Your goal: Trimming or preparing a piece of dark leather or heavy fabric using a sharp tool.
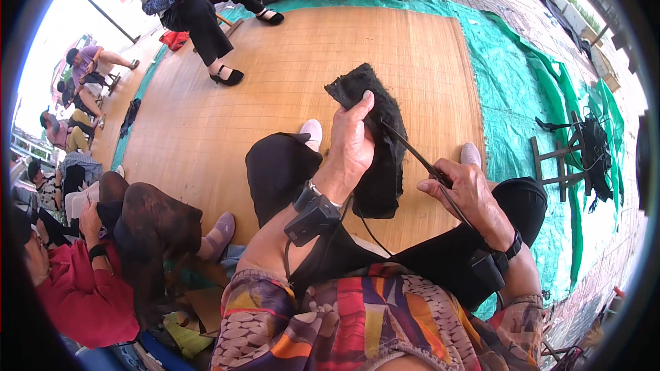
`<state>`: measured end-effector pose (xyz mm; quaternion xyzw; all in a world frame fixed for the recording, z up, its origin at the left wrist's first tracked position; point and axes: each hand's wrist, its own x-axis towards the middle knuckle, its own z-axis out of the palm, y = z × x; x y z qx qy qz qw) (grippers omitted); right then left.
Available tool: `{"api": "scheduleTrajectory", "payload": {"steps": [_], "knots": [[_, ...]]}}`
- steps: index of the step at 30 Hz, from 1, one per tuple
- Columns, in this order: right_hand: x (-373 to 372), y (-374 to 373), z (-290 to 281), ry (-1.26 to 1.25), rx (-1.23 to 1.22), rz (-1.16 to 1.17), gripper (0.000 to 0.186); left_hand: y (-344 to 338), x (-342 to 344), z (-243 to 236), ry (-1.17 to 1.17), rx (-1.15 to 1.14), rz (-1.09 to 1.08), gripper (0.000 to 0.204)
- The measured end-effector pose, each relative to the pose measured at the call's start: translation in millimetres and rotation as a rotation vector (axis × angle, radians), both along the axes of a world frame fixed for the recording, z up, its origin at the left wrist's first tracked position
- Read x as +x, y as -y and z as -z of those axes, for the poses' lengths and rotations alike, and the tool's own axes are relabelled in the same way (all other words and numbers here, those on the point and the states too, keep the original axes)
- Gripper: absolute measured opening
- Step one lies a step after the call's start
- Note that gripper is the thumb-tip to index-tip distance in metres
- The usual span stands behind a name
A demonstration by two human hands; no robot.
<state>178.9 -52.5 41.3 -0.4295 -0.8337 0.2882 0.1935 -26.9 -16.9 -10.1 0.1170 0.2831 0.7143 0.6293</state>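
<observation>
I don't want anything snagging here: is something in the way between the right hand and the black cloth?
Only the long dark tool in the right hand spans the gap, its far end over the black cloth. Nothing else visible stands between; the left hand grips the cloth from the opposite side.

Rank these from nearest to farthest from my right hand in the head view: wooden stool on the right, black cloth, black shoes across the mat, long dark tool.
1. Long dark tool: in the right hand.
2. Black cloth: just left, in the left hand.
3. Wooden stool: right side, on the green tarp.
4. Black shoes: upper left, farthest away.
</observation>
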Motion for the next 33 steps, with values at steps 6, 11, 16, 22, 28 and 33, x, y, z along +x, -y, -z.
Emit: {"api": "scheduleTrajectory", "payload": {"steps": [6,11,16,22,28,33], "knots": [[5,1,-2,-0.029,0.008,-0.021,0.041,3,0,-6,-0.009,-0.016,-0.019,0.012],[9,0,4,-0.065,-0.057,-0.010,0.044,4,-2,-7,-0.004,-0.027,-0.006,0.013],[10,0,6,-0.082,-0.048,-0.018,0.045,0,-6,3,-0.058,0.010,-0.015,0.014],[8,-3,7,-0.060,-0.050,-0.038,0.045,-2,-8,1,-0.067,-0.010,0.003,0.015],[9,1,9,-0.080,-0.021,-0.040,0.046,1,-4,3,-0.064,-0.052,0.011,0.014],[9,0,11,-0.065,-0.043,-0.036,0.044,3,-1,2,-0.075,-0.017,-0.034,0.015]]}}
